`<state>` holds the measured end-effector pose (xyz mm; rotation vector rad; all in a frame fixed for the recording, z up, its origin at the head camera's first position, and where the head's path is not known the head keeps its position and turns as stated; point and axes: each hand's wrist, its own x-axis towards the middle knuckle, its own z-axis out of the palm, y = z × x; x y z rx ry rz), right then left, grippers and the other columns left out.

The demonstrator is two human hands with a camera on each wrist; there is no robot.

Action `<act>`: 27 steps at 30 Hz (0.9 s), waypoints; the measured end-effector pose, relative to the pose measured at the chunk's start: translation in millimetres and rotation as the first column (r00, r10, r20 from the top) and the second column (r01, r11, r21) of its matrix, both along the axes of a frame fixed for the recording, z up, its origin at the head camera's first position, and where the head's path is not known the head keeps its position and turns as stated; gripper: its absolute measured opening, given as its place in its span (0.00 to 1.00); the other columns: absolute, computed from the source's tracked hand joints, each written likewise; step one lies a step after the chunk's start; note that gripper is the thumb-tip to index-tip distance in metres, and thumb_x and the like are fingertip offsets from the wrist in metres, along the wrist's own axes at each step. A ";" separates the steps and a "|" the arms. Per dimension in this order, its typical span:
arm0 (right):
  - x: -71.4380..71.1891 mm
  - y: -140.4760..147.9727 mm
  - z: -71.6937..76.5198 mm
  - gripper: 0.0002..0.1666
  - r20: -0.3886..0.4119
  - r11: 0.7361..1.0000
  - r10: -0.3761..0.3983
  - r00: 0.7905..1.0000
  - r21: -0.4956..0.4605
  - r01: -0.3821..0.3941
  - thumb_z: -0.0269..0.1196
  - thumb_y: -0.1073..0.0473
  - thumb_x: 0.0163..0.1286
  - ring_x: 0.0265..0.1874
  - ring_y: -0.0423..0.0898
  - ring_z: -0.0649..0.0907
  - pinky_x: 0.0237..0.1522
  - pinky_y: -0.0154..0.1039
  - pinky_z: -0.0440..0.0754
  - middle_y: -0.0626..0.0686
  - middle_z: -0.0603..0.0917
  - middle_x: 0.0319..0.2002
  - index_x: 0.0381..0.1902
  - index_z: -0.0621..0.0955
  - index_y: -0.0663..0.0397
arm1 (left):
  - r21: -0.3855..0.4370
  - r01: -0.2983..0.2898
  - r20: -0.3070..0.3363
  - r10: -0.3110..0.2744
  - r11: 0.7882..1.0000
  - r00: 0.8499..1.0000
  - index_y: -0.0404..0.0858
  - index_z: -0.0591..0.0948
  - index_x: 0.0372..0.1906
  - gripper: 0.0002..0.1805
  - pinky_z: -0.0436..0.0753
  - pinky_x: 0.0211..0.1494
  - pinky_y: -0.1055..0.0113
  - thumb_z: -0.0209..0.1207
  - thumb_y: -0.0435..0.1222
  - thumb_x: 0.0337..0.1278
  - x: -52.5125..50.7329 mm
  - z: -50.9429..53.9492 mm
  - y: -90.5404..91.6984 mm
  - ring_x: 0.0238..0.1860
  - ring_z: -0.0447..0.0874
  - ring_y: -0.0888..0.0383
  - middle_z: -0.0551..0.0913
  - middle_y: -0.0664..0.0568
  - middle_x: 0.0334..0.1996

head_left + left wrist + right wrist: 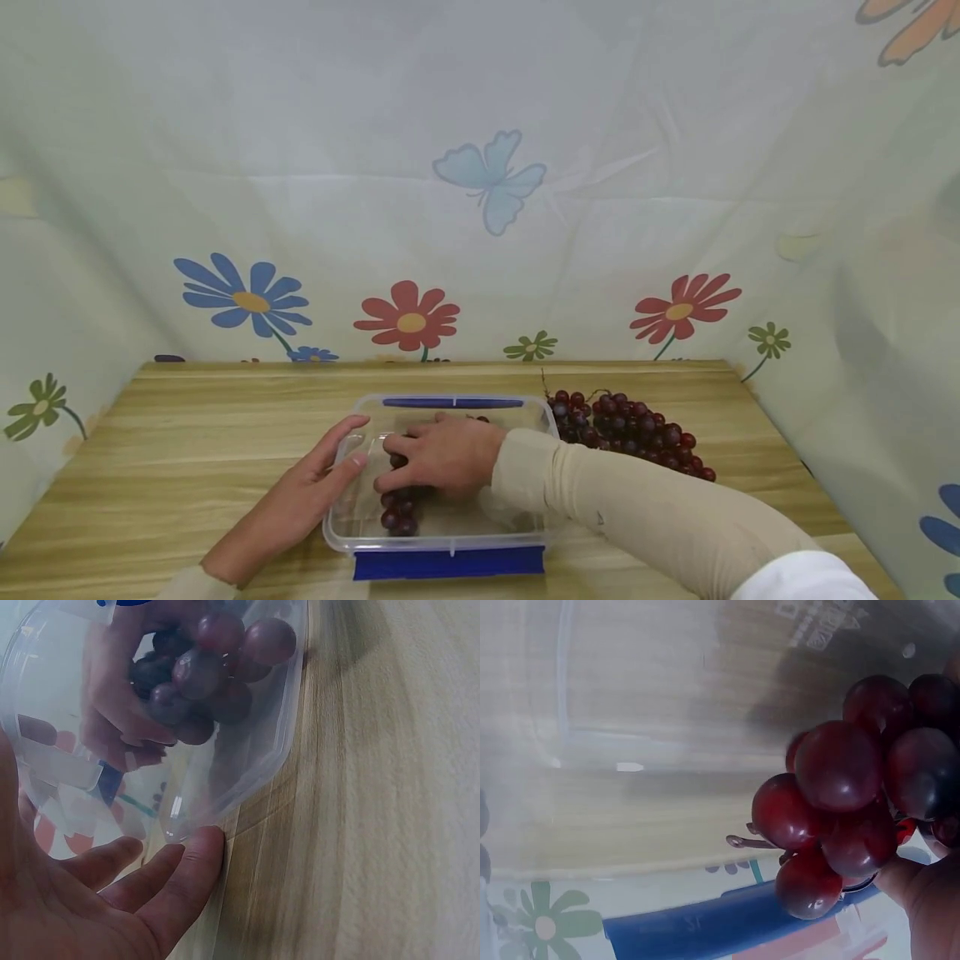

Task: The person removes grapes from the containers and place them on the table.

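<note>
A clear plastic container (510,540) with blue side latches sits on the wooden table. Reaching in from the right, my right hand (442,454) grips a small bunch of dark red grapes (399,521) inside it. The right wrist view shows these grapes (840,769) up close, a bit of stem sticking out, with part of the hand at the right edge. My left hand (300,492) rests at the container's left side, thumb at the rim. In the left wrist view its extended fingers (191,874) touch the outside of the clear wall, and grapes show through the plastic.
A larger bunch of grapes (637,429) lies on the table (225,417), right behind the container and partly hidden by the right sleeve (637,492). A flower-printed cloth (337,208) hangs behind and at both sides of the table.
</note>
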<state>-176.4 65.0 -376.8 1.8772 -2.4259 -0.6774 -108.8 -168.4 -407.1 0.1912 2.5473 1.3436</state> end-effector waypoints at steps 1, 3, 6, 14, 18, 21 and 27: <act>0.2 0.6 1.2 0.28 -0.001 1.000 -0.007 1.000 -0.001 0.007 0.63 0.48 0.76 0.51 0.43 0.78 0.49 0.42 0.89 0.43 0.71 0.62 0.66 0.67 0.17 | 0.001 -0.001 0.006 0.001 1.000 1.000 0.63 0.58 0.80 0.32 0.74 0.72 0.33 0.47 0.61 0.78 0.0 0.8 0.5 0.78 0.64 0.30 0.54 0.40 0.84; 0.4 1.7 4.1 0.28 0.001 1.000 -0.020 1.000 -0.003 0.020 0.63 0.48 0.76 0.53 0.43 0.77 0.51 0.44 0.89 0.43 0.71 0.63 0.66 0.67 0.17 | 0.006 -0.002 0.015 0.002 1.000 1.000 0.64 0.58 0.80 0.32 0.72 0.73 0.31 0.46 0.63 0.78 -0.2 2.3 1.3 0.79 0.61 0.30 0.53 0.41 0.84; 0.1 2.3 10.0 0.28 0.025 0.999 -0.042 0.999 -0.005 0.042 0.63 0.50 0.76 0.57 0.44 0.77 0.54 0.47 0.88 0.44 0.70 0.66 0.67 0.67 0.17 | 0.004 0.001 0.016 -0.001 1.000 1.000 0.64 0.57 0.80 0.33 0.70 0.74 0.30 0.45 0.64 0.77 -0.7 3.6 1.6 0.81 0.58 0.30 0.51 0.42 0.85; -0.8 3.4 25.6 0.29 0.089 0.998 -0.060 0.994 0.013 0.059 0.64 0.49 0.76 0.55 0.43 0.77 0.52 0.46 0.89 0.44 0.70 0.63 0.67 0.66 0.18 | 0.001 0.011 0.009 -0.011 1.000 1.000 0.64 0.56 0.81 0.33 0.72 0.73 0.31 0.45 0.62 0.78 -2.1 3.2 1.4 0.80 0.58 0.30 0.51 0.41 0.85; -0.8 6.7 32.0 0.28 0.100 0.998 -0.065 0.993 -0.007 0.066 0.65 0.47 0.75 0.54 0.44 0.77 0.52 0.43 0.89 0.44 0.71 0.62 0.66 0.67 0.20 | -0.001 0.006 0.009 -0.006 1.000 1.000 0.64 0.56 0.80 0.33 0.72 0.73 0.32 0.45 0.63 0.78 -2.5 2.3 1.7 0.80 0.59 0.31 0.52 0.41 0.85; -1.0 11.1 36.5 0.27 0.069 0.998 -0.060 0.996 -0.018 0.061 0.64 0.45 0.76 0.54 0.44 0.77 0.52 0.42 0.89 0.45 0.71 0.62 0.66 0.67 0.21 | -0.004 0.004 0.005 -0.004 1.000 1.000 0.64 0.56 0.81 0.33 0.71 0.74 0.32 0.45 0.63 0.78 -2.7 2.0 1.8 0.81 0.58 0.31 0.51 0.41 0.85; 1.4 19.0 43.9 0.29 0.014 0.998 -0.054 0.998 -0.030 0.054 0.66 0.42 0.73 0.52 0.45 0.78 0.50 0.42 0.89 0.46 0.71 0.63 0.66 0.67 0.21 | 0.006 0.012 0.000 -0.012 1.000 1.000 0.62 0.56 0.81 0.33 0.69 0.75 0.31 0.46 0.62 0.79 -2.6 2.1 1.3 0.81 0.57 0.31 0.51 0.40 0.85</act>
